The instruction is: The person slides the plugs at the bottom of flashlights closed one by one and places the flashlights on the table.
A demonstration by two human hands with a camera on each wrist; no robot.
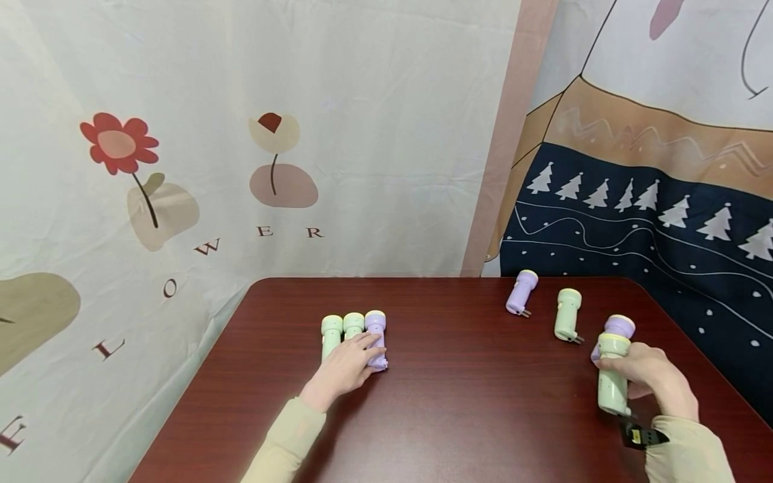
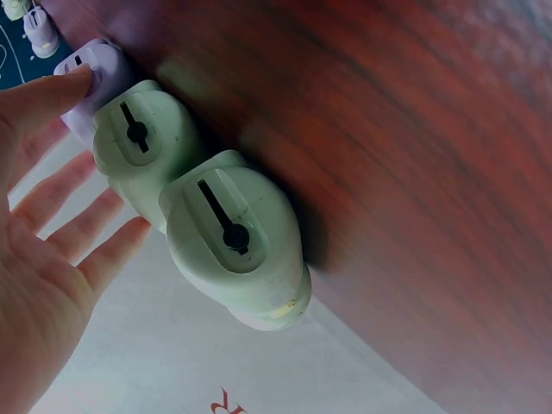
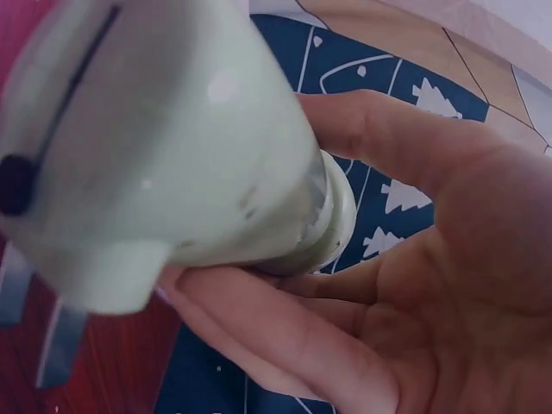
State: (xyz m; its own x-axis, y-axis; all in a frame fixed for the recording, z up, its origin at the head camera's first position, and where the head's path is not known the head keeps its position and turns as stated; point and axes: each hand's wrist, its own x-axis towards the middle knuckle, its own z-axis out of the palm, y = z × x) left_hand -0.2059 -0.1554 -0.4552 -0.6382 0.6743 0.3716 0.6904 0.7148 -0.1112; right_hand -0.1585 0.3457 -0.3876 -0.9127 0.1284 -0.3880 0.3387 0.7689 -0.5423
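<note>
On the left of the table, two green flashlights [image 1: 331, 329] [image 2: 237, 241] and one purple flashlight [image 1: 376, 322] [image 2: 99, 78] lie side by side, heads toward the back. My left hand [image 1: 345, 367] [image 2: 43, 250] rests across them, its fairly straight fingers over the purple one and its thumb touching that one's base end. At the right, my right hand [image 1: 655, 376] [image 3: 466, 233] grips another green flashlight [image 1: 613, 386] [image 3: 190, 147] between thumb and fingers, its plug prongs [image 3: 60, 341] sticking out. Right behind it, a second purple flashlight [image 1: 620, 327] is partly hidden.
A purple flashlight [image 1: 521, 292] and a green flashlight [image 1: 568, 314] lie farther back on the dark red table [image 1: 459, 376], prongs out. A printed cloth [image 1: 386, 134] hangs behind the table's back edge, with a dark tree-patterned one [image 1: 634, 228] at the right.
</note>
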